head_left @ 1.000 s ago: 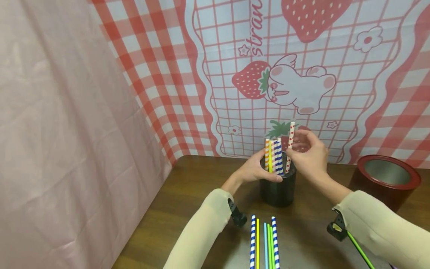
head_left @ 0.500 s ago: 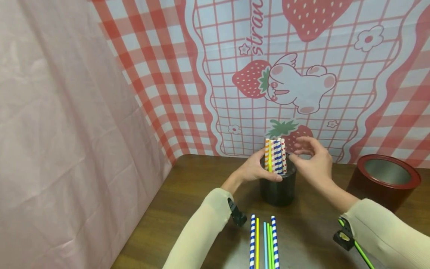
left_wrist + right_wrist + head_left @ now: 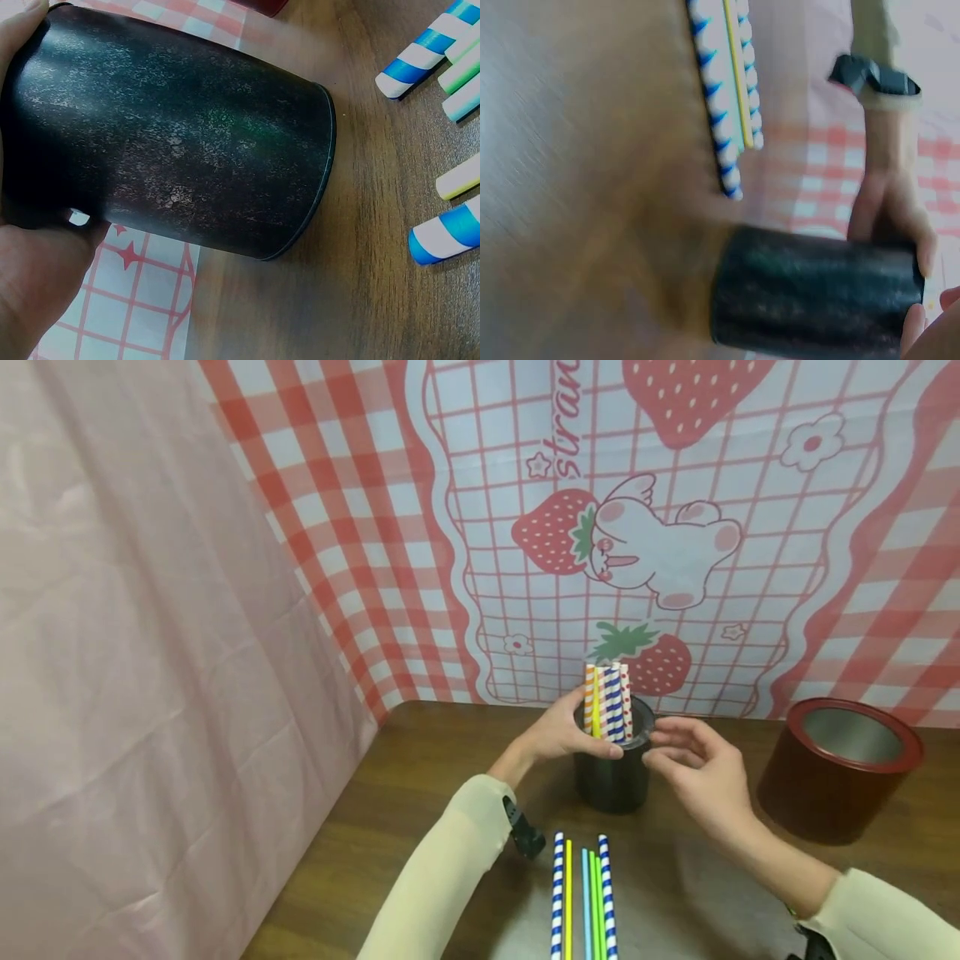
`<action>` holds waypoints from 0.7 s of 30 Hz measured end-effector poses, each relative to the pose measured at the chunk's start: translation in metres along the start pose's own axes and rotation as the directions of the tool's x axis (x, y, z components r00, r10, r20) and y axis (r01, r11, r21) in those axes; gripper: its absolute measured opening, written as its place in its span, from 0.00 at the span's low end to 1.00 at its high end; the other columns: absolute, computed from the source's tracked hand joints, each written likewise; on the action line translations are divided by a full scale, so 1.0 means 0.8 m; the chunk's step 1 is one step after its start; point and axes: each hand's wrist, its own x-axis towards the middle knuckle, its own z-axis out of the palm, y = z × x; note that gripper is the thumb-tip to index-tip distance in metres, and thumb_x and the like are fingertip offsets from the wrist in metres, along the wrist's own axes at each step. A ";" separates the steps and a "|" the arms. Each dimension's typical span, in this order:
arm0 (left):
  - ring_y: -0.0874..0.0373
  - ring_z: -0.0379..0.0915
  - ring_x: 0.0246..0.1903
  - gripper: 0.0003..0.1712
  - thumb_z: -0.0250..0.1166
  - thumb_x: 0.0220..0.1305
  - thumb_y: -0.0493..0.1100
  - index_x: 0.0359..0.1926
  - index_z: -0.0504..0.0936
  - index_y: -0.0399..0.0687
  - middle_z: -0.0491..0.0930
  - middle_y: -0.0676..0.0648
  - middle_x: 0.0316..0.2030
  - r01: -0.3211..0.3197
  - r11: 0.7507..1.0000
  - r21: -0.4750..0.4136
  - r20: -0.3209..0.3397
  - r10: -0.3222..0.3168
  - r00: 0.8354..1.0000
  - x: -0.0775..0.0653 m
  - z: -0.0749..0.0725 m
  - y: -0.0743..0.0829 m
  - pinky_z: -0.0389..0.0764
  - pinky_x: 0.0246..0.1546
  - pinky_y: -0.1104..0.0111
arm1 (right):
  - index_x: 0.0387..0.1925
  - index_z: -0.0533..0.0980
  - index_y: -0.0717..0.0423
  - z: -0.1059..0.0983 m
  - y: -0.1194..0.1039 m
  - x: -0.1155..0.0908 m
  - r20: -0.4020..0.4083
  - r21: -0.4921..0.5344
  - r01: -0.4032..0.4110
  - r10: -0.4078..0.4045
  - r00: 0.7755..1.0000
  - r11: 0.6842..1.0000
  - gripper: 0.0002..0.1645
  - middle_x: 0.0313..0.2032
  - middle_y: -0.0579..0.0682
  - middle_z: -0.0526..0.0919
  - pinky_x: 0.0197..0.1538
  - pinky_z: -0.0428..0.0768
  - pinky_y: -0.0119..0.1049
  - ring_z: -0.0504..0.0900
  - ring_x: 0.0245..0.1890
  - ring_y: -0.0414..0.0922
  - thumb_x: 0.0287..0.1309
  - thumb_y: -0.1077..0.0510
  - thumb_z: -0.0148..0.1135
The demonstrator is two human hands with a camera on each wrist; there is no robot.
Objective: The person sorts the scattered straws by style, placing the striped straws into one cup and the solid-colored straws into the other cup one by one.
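A dark cylindrical can (image 3: 611, 785) stands upright on the table, with a bunch of paper straws (image 3: 609, 706) sticking out of it. Orange-striped, yellow, blue-striped and red-dotted ones are among them. My left hand (image 3: 566, 735) grips the can around its upper left side, thumb across the front rim. In the left wrist view the can (image 3: 172, 135) fills much of the picture. My right hand (image 3: 708, 772) is just right of the can, fingers loosely bent, holding nothing. Its fingertips are close to the rim; whether they touch is unclear.
A red-rimmed dark red canister (image 3: 832, 785) stands at the right. In front of the can lie a yellow straw (image 3: 568, 897), a light blue straw (image 3: 587, 902), green straws (image 3: 597, 902) and two blue-striped straws (image 3: 557, 893). A checked cloth (image 3: 360, 527) hangs behind the table.
A second ago my right hand pinched a red-dotted straw above the can; that straw now stands inside. My right hand has let go and moved down and slightly right. My left hand keeps its grip.
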 end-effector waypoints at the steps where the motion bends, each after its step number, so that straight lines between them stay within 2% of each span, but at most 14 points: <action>1: 0.62 0.77 0.44 0.44 0.73 0.47 0.27 0.64 0.64 0.48 0.78 0.53 0.46 0.002 1.000 0.006 -0.001 -0.002 1.000 0.000 0.000 0.000 0.77 0.50 0.70 | 0.52 0.72 0.68 0.001 0.002 -0.005 0.023 0.027 -0.037 0.037 0.999 0.999 0.22 0.34 0.32 0.82 0.37 0.80 0.22 0.81 0.34 0.28 0.55 0.68 0.65; 3: 0.60 0.77 0.46 0.44 0.72 0.48 0.28 0.65 0.64 0.46 0.78 0.51 0.48 0.008 1.000 0.017 0.002 -0.008 1.000 -0.005 0.000 0.008 0.77 0.51 0.69 | 0.54 0.70 0.69 0.003 0.004 -0.014 0.079 0.083 -0.138 0.131 0.988 0.987 0.24 0.36 0.36 0.82 0.39 0.81 0.25 0.82 0.34 0.29 0.56 0.68 0.63; 5: 0.58 0.77 0.47 0.44 0.72 0.49 0.28 0.65 0.63 0.45 0.77 0.49 0.50 0.014 1.000 0.025 0.008 -0.014 1.000 -0.007 0.001 0.014 0.76 0.52 0.69 | 0.57 0.67 0.69 0.005 0.007 -0.023 0.150 0.137 -0.268 0.247 0.957 0.954 0.26 0.37 0.39 0.83 0.42 0.82 0.28 0.82 0.36 0.32 0.57 0.68 0.62; 8: 0.56 0.77 0.48 0.44 0.72 0.49 0.28 0.66 0.63 0.44 0.77 0.47 0.51 0.021 0.999 0.026 0.014 -0.022 1.000 -0.006 0.000 0.015 0.76 0.53 0.68 | 0.60 0.64 0.69 0.009 0.013 -0.036 0.251 0.156 -0.451 0.406 0.879 0.879 0.29 0.40 0.46 0.83 0.46 0.82 0.33 0.83 0.39 0.36 0.59 0.66 0.61; 11: 0.59 0.78 0.47 0.44 0.73 0.48 0.28 0.66 0.64 0.48 0.78 0.50 0.49 0.026 0.999 0.029 0.006 -0.026 1.000 0.000 -0.003 0.000 0.76 0.52 0.68 | 0.61 0.63 0.70 0.013 0.019 -0.049 0.335 0.105 -0.587 0.528 0.781 0.803 0.31 0.44 0.52 0.83 0.48 0.82 0.39 0.83 0.42 0.41 0.60 0.62 0.61; 16: 0.62 0.78 0.44 0.44 0.74 0.47 0.30 0.65 0.64 0.50 0.79 0.54 0.46 0.027 0.999 0.038 -0.001 -0.027 1.000 0.001 -0.003 -0.003 0.77 0.50 0.70 | 0.60 0.61 0.72 0.022 0.026 -0.063 0.432 -0.037 -0.720 0.661 0.613 0.693 0.32 0.49 0.62 0.76 0.49 0.81 0.46 0.81 0.44 0.48 0.59 0.60 0.61; 19: 0.62 0.78 0.45 0.44 0.74 0.48 0.31 0.65 0.64 0.52 0.79 0.53 0.47 0.023 0.999 0.048 -0.002 -0.023 1.000 0.002 -0.004 -0.002 0.76 0.50 0.71 | 0.59 0.61 0.73 0.027 0.027 -0.067 0.461 -0.093 -0.755 0.700 0.545 0.649 0.32 0.49 0.64 0.75 0.48 0.81 0.47 0.81 0.42 0.48 0.59 0.60 0.61; 21: 0.61 0.78 0.45 0.44 0.75 0.48 0.32 0.65 0.64 0.51 0.78 0.52 0.47 0.019 0.998 0.053 -0.002 -0.019 1.000 0.002 -0.005 -0.003 0.76 0.51 0.70 | 0.58 0.61 0.74 0.030 0.028 -0.070 0.472 -0.115 -0.760 0.708 0.525 0.640 0.31 0.48 0.64 0.75 0.48 0.82 0.47 0.81 0.41 0.47 0.59 0.61 0.61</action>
